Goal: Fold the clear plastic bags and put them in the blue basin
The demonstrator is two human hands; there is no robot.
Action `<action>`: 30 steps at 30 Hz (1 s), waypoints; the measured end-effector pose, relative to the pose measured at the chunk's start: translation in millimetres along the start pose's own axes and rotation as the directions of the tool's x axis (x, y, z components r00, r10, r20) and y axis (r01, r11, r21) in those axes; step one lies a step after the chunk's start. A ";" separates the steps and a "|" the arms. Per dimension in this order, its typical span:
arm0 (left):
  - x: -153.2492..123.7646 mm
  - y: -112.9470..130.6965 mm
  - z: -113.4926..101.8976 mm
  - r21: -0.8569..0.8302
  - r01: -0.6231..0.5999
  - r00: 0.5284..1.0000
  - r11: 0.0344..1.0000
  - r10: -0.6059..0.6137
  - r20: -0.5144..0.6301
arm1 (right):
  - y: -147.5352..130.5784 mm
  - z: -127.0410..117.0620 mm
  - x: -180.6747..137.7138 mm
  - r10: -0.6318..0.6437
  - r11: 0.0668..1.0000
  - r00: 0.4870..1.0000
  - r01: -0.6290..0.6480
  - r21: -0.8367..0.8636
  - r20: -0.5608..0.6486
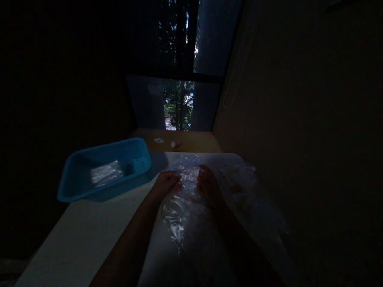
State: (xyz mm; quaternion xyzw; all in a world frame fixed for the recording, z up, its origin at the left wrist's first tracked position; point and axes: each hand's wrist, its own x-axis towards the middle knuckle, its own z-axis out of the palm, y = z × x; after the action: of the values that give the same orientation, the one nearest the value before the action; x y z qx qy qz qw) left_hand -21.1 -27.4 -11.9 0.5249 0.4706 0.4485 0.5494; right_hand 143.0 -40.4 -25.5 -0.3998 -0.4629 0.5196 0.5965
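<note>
Pinching a clear plastic bag (189, 172) at opposite edges with left hand (166, 184) and right hand (210, 187), equally near, lengthwise toward the window (178, 105).

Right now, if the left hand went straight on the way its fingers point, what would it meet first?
The plastic, which the left hand already touches; past that, probably the right hand, though the dim picture leaves depth unclear.

Each hand (167, 184) pinches clear plastic (189, 175) above a white table (98, 231).
</note>
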 end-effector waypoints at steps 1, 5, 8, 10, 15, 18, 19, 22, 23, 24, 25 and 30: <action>0.3 -0.6 -0.2 0.008 -0.007 1.000 1.000 0.007 0.002 | -0.1 0.0 0.0 0.004 1.000 1.000 -0.004 0.000 0.000; 1.1 -1.8 -0.4 0.001 -0.009 1.000 1.000 0.009 0.014 | 0.1 -0.5 0.4 0.007 1.000 1.000 -0.007 0.007 0.016; 0.4 -0.3 0.2 -0.017 0.013 1.000 1.000 -0.013 0.016 | 0.5 -0.7 0.6 -0.008 1.000 1.000 0.008 0.018 0.022; 0.1 0.4 0.4 -0.015 0.016 1.000 1.000 -0.015 0.019 | 0.2 -0.6 0.3 -0.011 1.000 1.000 0.011 0.016 0.016; 1.4 -2.3 -0.9 -0.007 0.000 1.000 1.000 0.000 0.021 | -1.8 0.4 -1.3 -0.013 1.000 1.000 0.013 -0.004 0.017; 1.6 -3.2 -0.9 -0.014 0.011 1.000 1.000 -0.011 0.020 | -0.6 0.2 -0.6 -0.011 1.000 1.000 0.011 -0.014 0.011; 1.4 -3.0 -0.6 -0.016 0.015 1.000 1.000 -0.014 0.015 | 0.1 0.0 0.0 -0.009 1.000 1.000 0.009 -0.020 0.009; 0.5 -1.6 0.2 -0.019 0.022 1.000 1.000 -0.021 0.004 | 1.8 -0.6 1.6 -0.004 1.000 1.000 0.004 -0.030 0.012; 0.2 -1.1 0.3 -0.017 0.021 1.000 1.000 -0.021 0.004 | 1.9 -0.6 1.9 -0.006 1.000 1.000 0.006 -0.031 0.009; 0.0 -0.7 0.4 -0.016 0.020 1.000 1.000 -0.020 0.007 | 1.7 -0.5 1.9 -0.005 0.999 1.000 0.006 -0.034 0.007; -0.2 -0.2 0.4 -0.016 0.017 1.000 1.000 -0.017 0.007 | 1.4 -0.2 1.8 -0.004 0.999 1.000 0.004 -0.036 0.005; -1.6 3.2 0.7 -0.004 -0.001 1.000 1.000 0.001 0.007 | 1.8 0.9 1.2 0.004 1.000 1.000 -0.004 0.011 -0.003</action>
State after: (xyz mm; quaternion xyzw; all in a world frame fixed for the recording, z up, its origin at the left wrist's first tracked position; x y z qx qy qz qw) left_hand -20.7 -29.0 -8.6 0.5253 0.4676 0.4480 0.5520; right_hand 141.7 -39.0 -26.9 -0.3985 -0.4583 0.5226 0.5984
